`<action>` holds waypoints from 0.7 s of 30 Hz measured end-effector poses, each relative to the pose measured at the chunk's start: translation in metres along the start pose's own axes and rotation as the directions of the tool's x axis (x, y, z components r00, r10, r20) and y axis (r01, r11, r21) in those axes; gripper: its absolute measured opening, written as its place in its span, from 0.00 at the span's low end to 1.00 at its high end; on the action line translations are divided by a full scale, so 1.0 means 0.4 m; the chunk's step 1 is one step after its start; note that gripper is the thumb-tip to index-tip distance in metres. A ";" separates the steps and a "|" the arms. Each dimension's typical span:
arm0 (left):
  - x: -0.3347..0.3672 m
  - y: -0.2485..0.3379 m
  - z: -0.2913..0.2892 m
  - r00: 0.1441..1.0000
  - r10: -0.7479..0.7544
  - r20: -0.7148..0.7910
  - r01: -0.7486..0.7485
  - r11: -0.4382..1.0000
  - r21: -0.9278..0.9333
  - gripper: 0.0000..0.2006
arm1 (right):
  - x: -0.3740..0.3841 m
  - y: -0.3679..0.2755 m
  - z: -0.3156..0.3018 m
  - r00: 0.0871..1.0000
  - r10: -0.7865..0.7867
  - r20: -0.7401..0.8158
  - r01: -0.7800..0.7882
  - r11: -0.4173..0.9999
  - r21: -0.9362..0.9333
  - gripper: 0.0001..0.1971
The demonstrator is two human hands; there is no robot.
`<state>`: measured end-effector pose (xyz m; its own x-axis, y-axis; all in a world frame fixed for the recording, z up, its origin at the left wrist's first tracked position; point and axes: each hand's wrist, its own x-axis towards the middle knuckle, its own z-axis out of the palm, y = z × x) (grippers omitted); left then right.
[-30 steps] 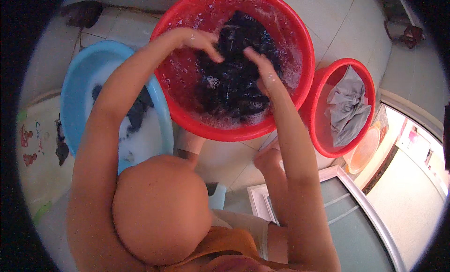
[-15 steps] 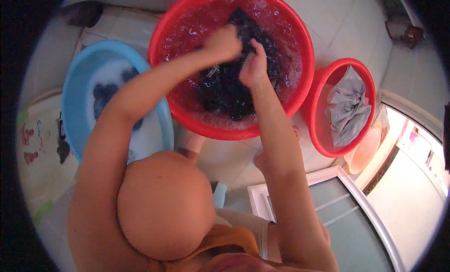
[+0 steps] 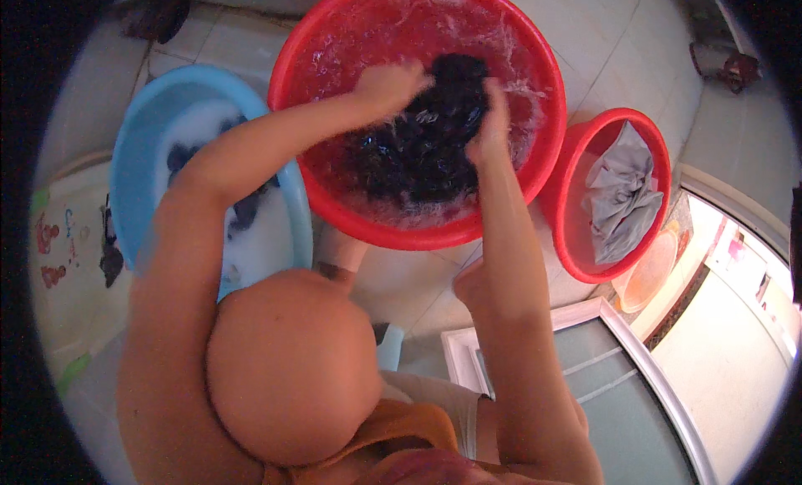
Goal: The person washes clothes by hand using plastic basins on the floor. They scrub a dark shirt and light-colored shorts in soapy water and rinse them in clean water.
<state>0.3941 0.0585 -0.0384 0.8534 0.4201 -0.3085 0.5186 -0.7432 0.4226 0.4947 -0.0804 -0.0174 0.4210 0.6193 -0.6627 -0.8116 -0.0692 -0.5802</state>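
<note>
A wet, dark garment [image 3: 426,142] lies bunched in churned, sudsy water inside a large red basin [image 3: 292,42]. At the bunch's upper left, my left hand [image 3: 391,88] is closed on its edge, the fingers slightly smeared by motion. My right hand [image 3: 493,121] grips the garment's right side, thumb toward me and fingers pointing away. The cloth between the hands is gathered and partly raised out of the water. What kind of garment it is cannot be made out.
To the left stands a light blue tub [image 3: 125,176] with dark cloth [image 3: 246,205] in cloudy, soapy water, partly behind my left forearm. A red bucket [image 3: 568,218] on the right holds grey cloth [image 3: 622,197]. Behind it rests an orange basin [image 3: 650,272]. A white-framed panel [image 3: 614,318] is at lower right.
Both hands have moved apart, the right one toward the right. The garment's far end has drawn nearer and bunched up between them. The water is more stirred.
</note>
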 end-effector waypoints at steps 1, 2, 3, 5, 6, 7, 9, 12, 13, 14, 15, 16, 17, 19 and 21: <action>-0.014 -0.026 0.012 0.956 0.292 0.026 -0.294 0.951 0.100 0.19 | 0.027 0.044 -0.005 0.989 -0.047 -0.139 -0.007 0.930 -0.367 0.30; 0.003 -0.026 -0.005 0.953 0.297 0.064 -0.302 0.946 0.116 0.19 | 0.057 0.068 -0.042 0.984 -0.114 -0.136 -0.068 0.467 -0.882 0.30; 0.001 -0.044 -0.026 0.954 0.276 0.116 -0.290 0.948 0.133 0.20 | 0.029 0.055 0.003 1.000 -0.028 -0.003 -0.003 -0.005 -1.000 0.29; 0.015 0.007 -0.087 0.992 -0.014 0.122 0.001 0.995 0.105 0.20 | 0.036 0.072 0.016 0.988 -0.126 -0.092 -0.067 0.196 -0.978 0.27; 0.023 0.031 -0.104 0.949 -0.300 0.102 0.296 0.954 0.051 0.20 | 0.054 0.076 0.033 0.988 -0.131 -0.078 -0.052 0.190 -0.980 0.27; 0.002 0.060 -0.070 0.980 -0.188 -0.066 0.181 0.978 -0.102 0.19 | 0.071 0.084 0.046 0.996 -0.019 -0.088 -0.035 0.816 -0.578 0.24; -0.082 0.218 -0.082 0.992 -0.001 -0.128 -0.041 0.944 -0.328 0.13 | 0.072 0.078 0.024 0.997 0.056 -0.054 -0.047 0.988 0.150 0.22; -0.156 0.285 -0.041 0.844 0.413 -0.343 -0.480 0.867 -0.136 0.06 | 0.039 0.071 0.052 1.000 -0.027 0.000 0.027 0.986 0.163 0.19; -0.138 0.254 -0.049 0.790 0.553 -0.265 -0.570 0.821 0.014 0.06 | 0.024 0.072 0.059 0.999 -0.046 0.016 0.043 0.985 0.165 0.19; -0.102 0.197 -0.070 0.777 0.568 -0.270 -0.563 0.820 0.106 0.08 | 0.007 0.071 0.084 0.997 -0.059 0.048 0.050 0.984 0.170 0.18; -0.046 0.141 -0.088 0.753 0.597 -0.277 -0.567 0.802 0.188 0.09 | -0.009 0.049 0.088 0.997 0.010 0.082 -0.027 0.976 0.218 0.18; 0.001 0.092 -0.121 0.890 0.370 -0.265 -0.397 0.916 -0.052 0.12 | -0.029 0.026 0.101 0.989 0.079 0.123 -0.109 0.959 0.261 0.18; 0.027 0.045 -0.150 0.975 0.125 -0.184 -0.174 0.944 -0.281 0.15 | -0.053 -0.013 0.103 0.950 0.241 0.200 -0.298 0.893 0.338 0.19; 0.042 0.003 -0.172 0.984 -0.165 0.065 0.149 0.570 -0.808 0.21 | -0.088 -0.094 0.069 0.943 0.140 0.302 -0.252 0.893 0.373 0.20; 0.027 -0.010 -0.121 0.938 -0.070 0.339 0.346 0.132 -0.929 0.23 | -0.068 -0.131 0.019 0.976 -0.020 0.215 -0.063 0.926 0.373 0.22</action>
<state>0.4038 0.0911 -0.0021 0.7467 0.2696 -0.6081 0.4118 0.5306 0.7409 0.5225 -0.0877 0.0348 0.3408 0.7740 -0.5337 -0.9287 0.1889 -0.3190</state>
